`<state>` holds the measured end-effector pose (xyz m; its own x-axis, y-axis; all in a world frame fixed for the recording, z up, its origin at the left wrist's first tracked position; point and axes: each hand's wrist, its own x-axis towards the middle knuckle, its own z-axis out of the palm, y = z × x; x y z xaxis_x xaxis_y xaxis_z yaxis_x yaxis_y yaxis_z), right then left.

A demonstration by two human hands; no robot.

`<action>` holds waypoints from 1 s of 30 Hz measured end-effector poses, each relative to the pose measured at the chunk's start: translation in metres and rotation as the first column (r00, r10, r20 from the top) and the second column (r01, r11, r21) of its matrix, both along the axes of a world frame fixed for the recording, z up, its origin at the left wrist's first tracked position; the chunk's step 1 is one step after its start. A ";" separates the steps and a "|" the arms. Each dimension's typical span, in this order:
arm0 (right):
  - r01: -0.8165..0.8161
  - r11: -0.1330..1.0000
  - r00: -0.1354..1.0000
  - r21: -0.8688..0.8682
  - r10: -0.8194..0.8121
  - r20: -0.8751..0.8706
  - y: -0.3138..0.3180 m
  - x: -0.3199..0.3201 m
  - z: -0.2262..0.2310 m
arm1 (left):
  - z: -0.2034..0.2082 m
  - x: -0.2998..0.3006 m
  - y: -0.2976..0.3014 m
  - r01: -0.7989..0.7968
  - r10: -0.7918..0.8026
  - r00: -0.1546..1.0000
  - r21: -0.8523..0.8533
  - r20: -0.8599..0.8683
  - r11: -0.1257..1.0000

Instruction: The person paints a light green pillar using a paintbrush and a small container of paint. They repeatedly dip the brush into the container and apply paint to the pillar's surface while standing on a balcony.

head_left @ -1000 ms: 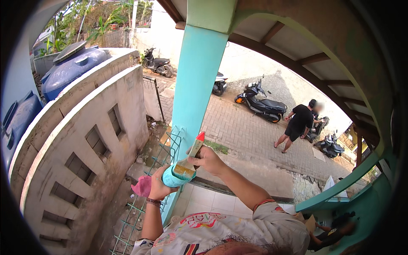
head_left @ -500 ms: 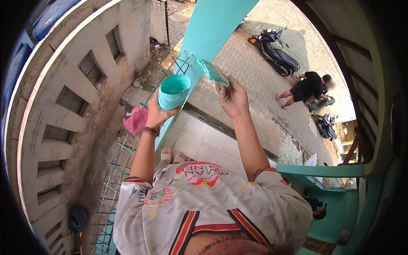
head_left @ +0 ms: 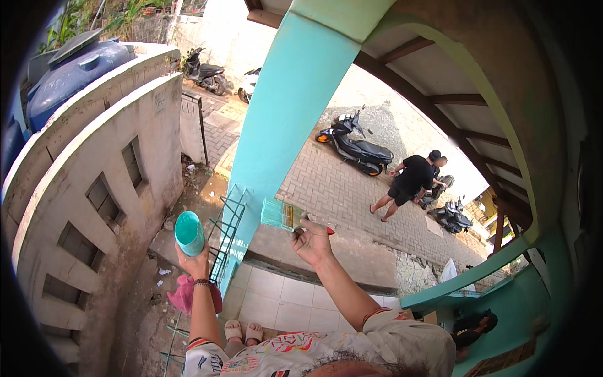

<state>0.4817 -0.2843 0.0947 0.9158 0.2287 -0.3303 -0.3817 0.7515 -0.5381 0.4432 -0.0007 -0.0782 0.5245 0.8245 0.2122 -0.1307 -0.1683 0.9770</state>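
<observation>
My left hand is wrapped round a cup of turquoise paint, holding it out over the outer side of the green wire railing. My right hand grips a wide paintbrush whose bristles are coated in turquoise; a bit of its red handle sticks out behind the fingers. The bristles point left, in front of the turquoise pillar; whether they touch it I cannot tell. Below my left hand, by the wrist, a pink cloth hangs at the railing.
A low wall with openings runs along the left, with a blue water tank behind it. Beyond the ledge, a person in black stands near parked scooters. Another person is at lower right. Tiles lie underfoot.
The view has tilted up and swung, showing more of the pillar. My hands are farther apart; the cup has gone left and down, and the brush has turned its broad side into view.
</observation>
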 end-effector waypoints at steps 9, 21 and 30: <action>0.881 0.400 0.107 -0.253 0.352 0.930 0.025 0.094 0.190 | -0.019 0.017 -0.001 -0.161 0.162 0.984 0.012 -0.080 0.987; 0.386 0.017 -0.342 0.923 0.931 0.126 0.141 0.165 0.419 | -0.018 0.033 -0.002 -0.432 0.435 0.888 0.051 -0.151 0.900; 0.644 -0.136 -0.029 0.753 0.979 0.201 0.133 0.230 0.338 | -0.025 0.042 -0.008 -0.396 0.432 0.868 0.185 -0.243 0.900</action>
